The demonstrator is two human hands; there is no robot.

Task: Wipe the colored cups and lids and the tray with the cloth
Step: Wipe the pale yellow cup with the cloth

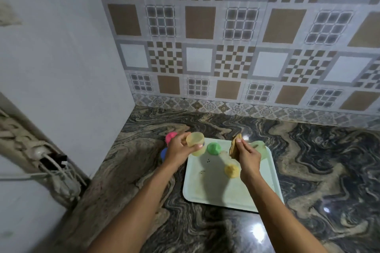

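Observation:
My left hand (181, 148) holds a pale yellow translucent cup (195, 139) above the far left corner of the pale green tray (207, 189). A folded brown cloth (234, 147) is pinched in my right hand (247, 155) over the tray's far side. On the tray lie a green lid (213, 148), a yellow lid (232, 170) and a light green cup (260, 149) partly hidden behind my right hand. A second pale yellow cup (200, 152) stands under the held one. On the counter left of the tray sit a pink lid (170, 137) and a blue piece (163, 154).
The tray rests on a dark swirled stone counter (320, 166) in a corner, with a patterned tiled wall behind and a plain white wall on the left. A socket with cables (49, 162) hangs at the left. The tray bears small dark specks and brownish stains.

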